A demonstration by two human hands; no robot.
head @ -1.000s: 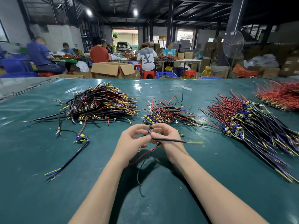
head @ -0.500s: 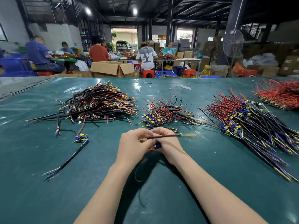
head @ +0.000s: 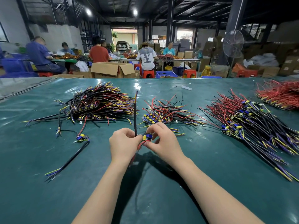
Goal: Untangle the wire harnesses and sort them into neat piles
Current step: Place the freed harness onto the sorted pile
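Note:
Over the green table, both hands hold one wire harness. My left hand grips its black sleeved cable, which stands upright with its tip pointing away. My right hand pinches its small blue and yellow connector block; red wires trail down between the hands. A small tangled pile lies just beyond the hands. A large dark pile lies at the left, and a long red and black pile at the right.
A single harness lies loose on the table at the left. An all-red pile sits at the far right. Beyond the table's far edge are cardboard boxes, stools, a standing fan and several seated people.
The black cable swung from lying sideways, pointing right, to standing upright. The connector block has come into view between my fingers.

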